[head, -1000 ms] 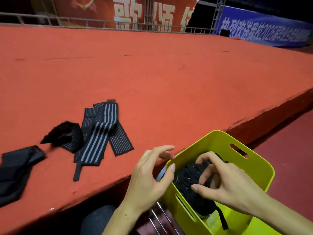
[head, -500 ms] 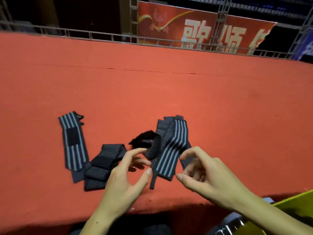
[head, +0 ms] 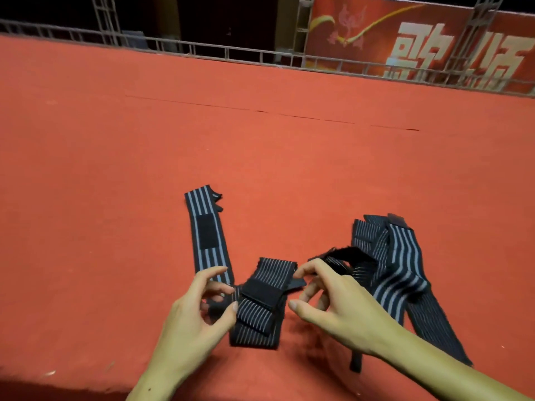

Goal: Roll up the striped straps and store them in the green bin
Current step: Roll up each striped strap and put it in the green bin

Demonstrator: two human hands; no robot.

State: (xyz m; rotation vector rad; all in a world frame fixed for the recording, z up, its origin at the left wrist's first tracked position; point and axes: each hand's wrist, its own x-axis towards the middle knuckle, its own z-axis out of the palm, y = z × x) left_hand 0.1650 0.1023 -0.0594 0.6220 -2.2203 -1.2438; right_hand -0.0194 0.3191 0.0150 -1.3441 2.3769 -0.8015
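Note:
A folded black strap with thin grey stripes (head: 265, 302) lies on the red carpet between my hands. My left hand (head: 199, 316) hovers at its left edge, fingers apart, thumb tip touching the strap. My right hand (head: 333, 302) hangs over its right end, fingers curled and apart, holding nothing. A long striped strap with a black patch (head: 207, 233) stretches away to the left. A pile of striped straps (head: 396, 264) lies to the right, partly behind my right hand. The green bin is out of view.
The red carpeted platform (head: 260, 146) runs far ahead to a metal rail (head: 202, 50) and a red banner (head: 419, 39). The platform's front edge drops off just below my wrists.
The view has swung left, away from the green bin. Both hands left the bin and moved over the folded strap on the carpet.

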